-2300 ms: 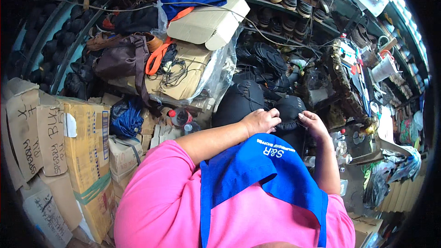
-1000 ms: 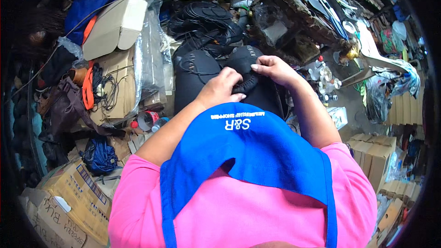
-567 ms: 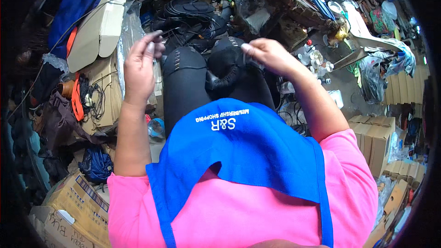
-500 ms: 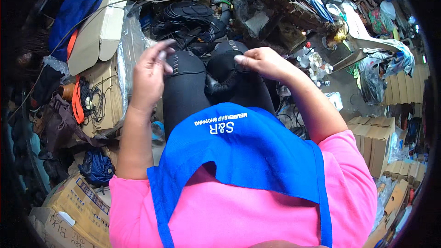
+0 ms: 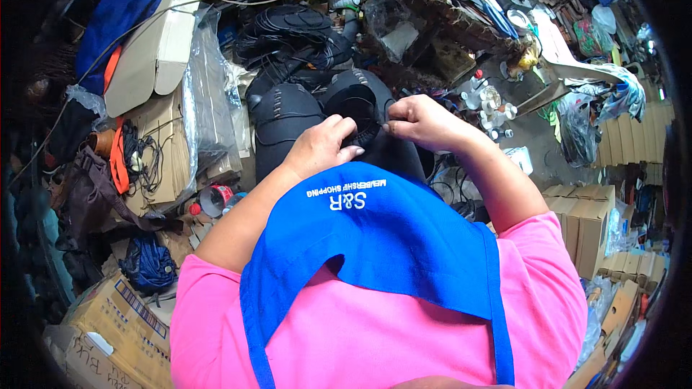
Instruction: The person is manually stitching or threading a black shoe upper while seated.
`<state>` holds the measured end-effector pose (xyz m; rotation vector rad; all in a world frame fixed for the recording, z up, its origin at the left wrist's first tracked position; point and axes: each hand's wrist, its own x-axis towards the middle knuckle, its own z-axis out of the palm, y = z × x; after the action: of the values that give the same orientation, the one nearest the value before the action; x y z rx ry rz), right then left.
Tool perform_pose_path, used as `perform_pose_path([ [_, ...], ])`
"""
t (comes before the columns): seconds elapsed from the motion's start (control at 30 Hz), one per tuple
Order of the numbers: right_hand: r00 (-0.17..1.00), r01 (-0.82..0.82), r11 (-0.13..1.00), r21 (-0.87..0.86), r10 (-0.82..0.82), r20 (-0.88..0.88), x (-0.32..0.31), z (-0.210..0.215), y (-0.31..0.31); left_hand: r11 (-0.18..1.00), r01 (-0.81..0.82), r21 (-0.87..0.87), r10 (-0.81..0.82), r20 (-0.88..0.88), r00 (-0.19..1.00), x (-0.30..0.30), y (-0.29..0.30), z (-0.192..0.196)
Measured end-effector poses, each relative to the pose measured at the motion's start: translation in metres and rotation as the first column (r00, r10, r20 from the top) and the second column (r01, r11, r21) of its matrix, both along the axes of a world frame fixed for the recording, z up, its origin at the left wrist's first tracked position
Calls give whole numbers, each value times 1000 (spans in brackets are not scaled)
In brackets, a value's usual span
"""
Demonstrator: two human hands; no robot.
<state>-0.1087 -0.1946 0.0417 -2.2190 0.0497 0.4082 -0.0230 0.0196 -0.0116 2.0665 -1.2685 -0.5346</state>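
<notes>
Between my black-trousered knees sits a black, rounded piece (image 5: 355,109) that looks like part of a shoe. A dark hollow shows in it, and its lower edge appears ridged. At its left rim my left hand (image 5: 317,145) is closed, fingers curled and thumb reaching across the near edge. My right hand (image 5: 425,122) pinches thumb and forefinger together at the right rim. Whatever is between those fingertips is too small to make out. A blue apron (image 5: 375,230) covers my lap just below both hands.
Beyond my knees lies a heap of black, cord-like material (image 5: 288,36). Flattened cardboard (image 5: 155,36) and plastic sheeting (image 5: 213,94) stand on the left. White bottles (image 5: 494,101) are on the floor at right, near cardboard boxes (image 5: 577,220). A cluttered bench edge (image 5: 461,7) runs along the far right.
My left hand has come down and right from beside the left knee to the black piece. My right hand has lowered slightly and moved right, still pinched.
</notes>
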Motion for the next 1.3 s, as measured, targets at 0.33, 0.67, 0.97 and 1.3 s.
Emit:
perform_pose_path([
  [0.33,872,373,858,353,-454,182,-35,52,-22,993,-79,-89,82,28,996,11,3,-5],
  [0.67,925,112,988,-105,-65,374,-10,6,-15,972,-46,-228,-30,-318,948,59,-44,5],
  [0.97,914,46,967,-249,59,400,0,-5,-14,984,76,-159,-162,-645,747,76,-52,4],
  [1.3,911,60,934,-351,93,402,1,-8,-6,980,176,-89,-190,-663,725,82,-54,7],
])
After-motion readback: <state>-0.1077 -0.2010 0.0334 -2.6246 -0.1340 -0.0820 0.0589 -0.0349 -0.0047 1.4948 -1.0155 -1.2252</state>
